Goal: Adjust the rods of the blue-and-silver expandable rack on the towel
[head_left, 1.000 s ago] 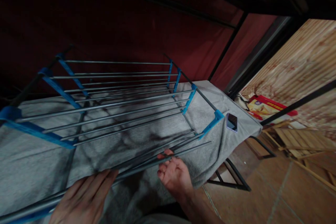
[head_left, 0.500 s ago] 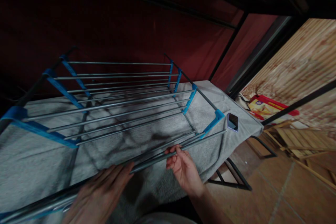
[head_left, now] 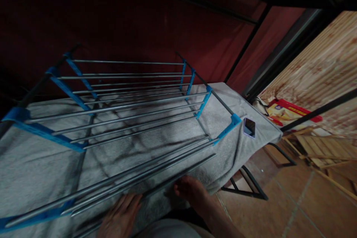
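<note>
A blue-and-grey drying rack (head_left: pixel 128 108) stands on the cloth-covered table, its metal bars running between blue plastic brackets. In front of its nearest bars a loose dark metal rod (head_left: pixel 164 184) slants up to the right, its far end free. My left hand (head_left: pixel 122 214) lies over the rod from above, fingers together across it; the thumb is hidden. Just below the rod, my right hand (head_left: pixel 192 189) has its fingers curled in; they are dark and blurred, and I cannot see anything between them.
Grey cloth (head_left: pixel 237 145) covers the table. A phone (head_left: pixel 249 128) lies right of the rack. Black metal legs (head_left: pixel 251 186) stick out over the tiled floor. Further right are a red-and-yellow package (head_left: pixel 290 112) and folded wooden furniture (head_left: pixel 318 148). A dark red wall (head_left: pixel 134 26) is behind.
Both hands have come down towards me with the loose rod, away from the rack's front bars. The right fingers, earlier pinching the rod, are now curled just below it.
</note>
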Demonstrator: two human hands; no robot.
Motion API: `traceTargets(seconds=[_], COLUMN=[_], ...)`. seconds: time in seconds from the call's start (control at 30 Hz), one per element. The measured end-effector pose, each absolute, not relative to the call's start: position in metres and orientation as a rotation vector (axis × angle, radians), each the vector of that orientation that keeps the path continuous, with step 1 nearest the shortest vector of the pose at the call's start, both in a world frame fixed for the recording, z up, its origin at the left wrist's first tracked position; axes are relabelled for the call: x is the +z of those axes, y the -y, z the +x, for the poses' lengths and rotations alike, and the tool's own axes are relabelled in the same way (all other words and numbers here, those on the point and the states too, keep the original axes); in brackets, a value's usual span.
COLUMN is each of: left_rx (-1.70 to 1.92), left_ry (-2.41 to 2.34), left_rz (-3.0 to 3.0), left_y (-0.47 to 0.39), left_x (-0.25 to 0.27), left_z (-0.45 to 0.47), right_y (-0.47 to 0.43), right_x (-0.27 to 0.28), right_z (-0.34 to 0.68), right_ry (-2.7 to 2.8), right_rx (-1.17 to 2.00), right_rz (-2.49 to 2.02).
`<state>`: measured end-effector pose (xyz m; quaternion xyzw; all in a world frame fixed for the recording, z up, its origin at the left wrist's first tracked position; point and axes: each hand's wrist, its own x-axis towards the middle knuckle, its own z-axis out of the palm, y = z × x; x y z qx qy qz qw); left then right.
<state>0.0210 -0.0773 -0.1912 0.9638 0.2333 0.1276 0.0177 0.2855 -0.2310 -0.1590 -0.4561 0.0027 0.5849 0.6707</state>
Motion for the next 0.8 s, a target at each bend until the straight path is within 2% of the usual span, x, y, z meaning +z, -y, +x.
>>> traceTargets(seconds=[0.17, 0.33, 0.57, 0.8], left_rx=[0.535, 0.592, 0.824, 0.822], left_ry=[-0.742, -0.602, -0.58, -0.841], left_rz=[3.028, 3.129, 3.056, 2.999], left_y=[0.076, 0.077, 0.075, 0.053], left_x=[-0.205, -0.182, -0.114, -0.067], left_z=[0.017, 0.016, 0.041, 0.099], right_y=[0.235, 0.233, 0.226, 0.237], right_x=[-0.152, -0.138, -0.118, -0.115], right_z=[0.31, 0.334, 0.363, 0.36], right_ry=[0.177, 0.152, 0.149, 1.086], right_rx=[1.512, 1.425, 0.865, 0.175], right_rz=[-1.232, -1.323, -1.428, -1.807])
